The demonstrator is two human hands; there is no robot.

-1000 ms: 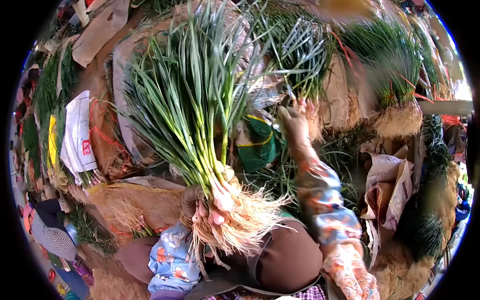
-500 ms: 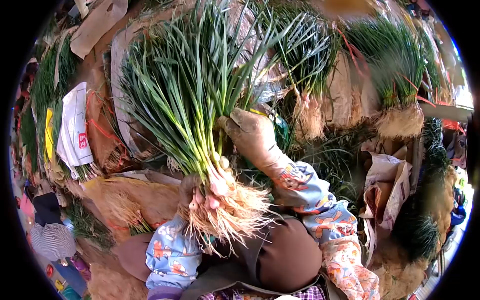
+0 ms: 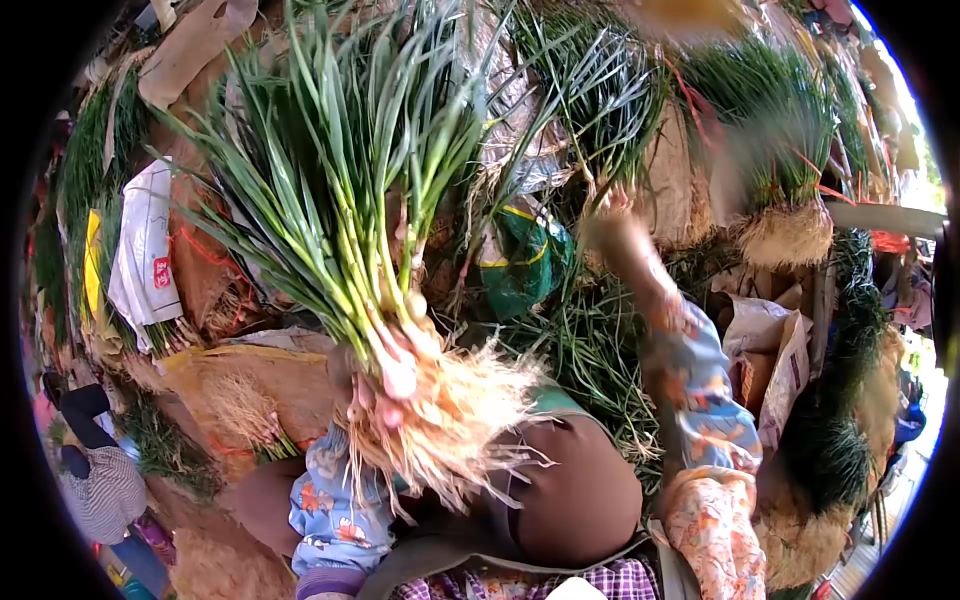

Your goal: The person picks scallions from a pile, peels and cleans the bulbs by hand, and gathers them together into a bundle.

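Observation:
A bunch of green garlic [image 3: 385, 290], with long green leaves, pinkish bulbs and a mass of pale roots, is held up over my lap. My left hand [image 3: 343, 368] is wrapped round its lower stems, mostly hidden behind the bulbs. My gloved right hand [image 3: 625, 235] is stretched forward, smeared by motion, and overlaps the root end of another heap of green garlic [image 3: 610, 110]. Its fingers are too blurred to make out.
A green mesh bag [image 3: 525, 265] lies between the bunch and my right hand. Loose green leaves [image 3: 590, 345] cover the ground ahead. Tied bundles [image 3: 785, 200] stand at the right, near an opened paper sack [image 3: 770, 350]. At the left are a white sack [image 3: 145, 250] and a person [image 3: 100, 490].
My right hand has left the bunch and moved forward and right to the other heap. The held bunch has shifted slightly left, its leaves spread wider. The person at the left has moved.

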